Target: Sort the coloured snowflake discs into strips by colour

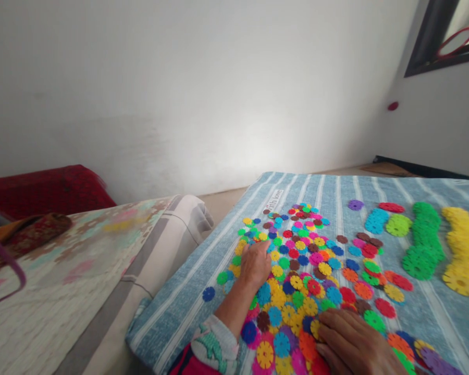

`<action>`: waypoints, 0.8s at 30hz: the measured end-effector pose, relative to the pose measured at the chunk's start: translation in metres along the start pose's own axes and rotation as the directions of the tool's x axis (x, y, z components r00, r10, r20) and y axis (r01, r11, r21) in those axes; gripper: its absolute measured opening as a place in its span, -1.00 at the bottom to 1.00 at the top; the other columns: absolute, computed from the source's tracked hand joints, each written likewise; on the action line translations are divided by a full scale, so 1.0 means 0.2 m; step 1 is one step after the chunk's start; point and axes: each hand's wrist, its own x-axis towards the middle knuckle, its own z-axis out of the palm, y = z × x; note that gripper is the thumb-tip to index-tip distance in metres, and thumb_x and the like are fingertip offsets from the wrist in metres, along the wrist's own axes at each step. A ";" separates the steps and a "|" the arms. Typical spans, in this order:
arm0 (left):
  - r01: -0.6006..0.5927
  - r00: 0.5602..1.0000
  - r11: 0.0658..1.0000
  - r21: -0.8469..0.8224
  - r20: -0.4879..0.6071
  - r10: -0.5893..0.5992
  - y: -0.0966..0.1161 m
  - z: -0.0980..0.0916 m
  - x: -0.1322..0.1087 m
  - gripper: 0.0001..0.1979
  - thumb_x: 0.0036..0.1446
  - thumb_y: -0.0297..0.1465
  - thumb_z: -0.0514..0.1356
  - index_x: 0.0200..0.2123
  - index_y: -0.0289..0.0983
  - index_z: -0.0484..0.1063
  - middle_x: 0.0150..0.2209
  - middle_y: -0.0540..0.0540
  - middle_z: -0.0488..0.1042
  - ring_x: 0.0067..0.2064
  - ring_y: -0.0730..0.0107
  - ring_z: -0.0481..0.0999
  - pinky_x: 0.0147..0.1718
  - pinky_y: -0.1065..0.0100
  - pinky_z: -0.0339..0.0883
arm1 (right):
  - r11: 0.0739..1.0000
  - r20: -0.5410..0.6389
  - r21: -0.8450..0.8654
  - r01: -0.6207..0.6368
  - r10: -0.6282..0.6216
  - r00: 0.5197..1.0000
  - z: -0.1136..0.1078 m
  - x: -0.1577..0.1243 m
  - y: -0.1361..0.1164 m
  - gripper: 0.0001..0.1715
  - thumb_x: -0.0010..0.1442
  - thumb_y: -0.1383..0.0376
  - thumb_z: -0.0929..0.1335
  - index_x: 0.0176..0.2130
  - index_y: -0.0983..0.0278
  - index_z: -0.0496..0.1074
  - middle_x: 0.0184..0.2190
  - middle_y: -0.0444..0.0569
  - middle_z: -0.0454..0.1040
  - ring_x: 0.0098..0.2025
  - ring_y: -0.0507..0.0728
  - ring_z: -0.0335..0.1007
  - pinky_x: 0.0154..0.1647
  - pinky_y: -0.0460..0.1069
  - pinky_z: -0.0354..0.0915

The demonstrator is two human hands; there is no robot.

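Colourful notched plastic discs, the interlocking snowflake kind, lie in a wide loose pile [283, 297] on a blue striped cloth [203, 271]. My left hand [256, 263] reaches into the far left part of the pile, fingers bent down among the discs. Its fingertips are mostly hidden, so any disc in them cannot be made out. At the near side, my right hand [354, 341] is low over the pile with its fingers together. A yellow disc [316, 329] shows at its fingertips, apparently gripped there.
To the right, overlapping rows of green discs [424, 239] and yellow discs [463, 250] lie beside small blue [376, 221] and lime [398, 225] groups. A bed with a patterned cover [101, 245] stands left, across a gap. Behind is a white wall [219, 94].
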 end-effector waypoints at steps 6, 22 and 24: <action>0.053 0.998 0.999 0.005 -0.047 -0.053 -0.01 0.03 0.02 -0.60 0.06 -0.49 0.14 0.02 -0.26 0.35 -0.03 -0.15 0.48 0.02 0.22 0.43 0.04 0.24 0.22 | 1.000 -0.029 0.016 -0.024 0.025 0.999 -0.02 0.03 -0.02 -0.62 0.36 0.29 0.12 -0.31 0.26 0.44 -0.43 -0.04 0.53 -0.39 0.06 0.47 -0.31 -0.06 0.34; 0.078 0.997 0.997 0.020 -0.016 -0.077 0.01 0.02 0.04 -0.59 0.07 -0.47 0.15 0.04 -0.28 0.34 -0.03 -0.19 0.48 0.03 0.16 0.42 0.06 0.16 0.17 | 0.997 0.121 0.047 -0.063 0.057 0.991 0.01 -0.03 0.00 -0.66 0.34 0.37 0.11 -0.29 0.25 0.40 -0.40 -0.03 0.47 -0.40 0.06 0.37 -0.35 -0.04 0.24; 0.055 0.997 0.998 0.011 -0.050 -0.054 0.00 0.03 0.05 -0.59 0.05 -0.48 0.16 0.03 -0.29 0.35 -0.06 -0.21 0.49 0.01 0.15 0.44 0.05 0.15 0.21 | 0.996 0.112 0.018 -0.084 0.081 0.990 0.01 -0.02 -0.01 -0.62 0.35 0.35 0.09 -0.36 0.24 0.37 -0.47 -0.06 0.43 -0.45 0.05 0.33 -0.39 -0.05 0.22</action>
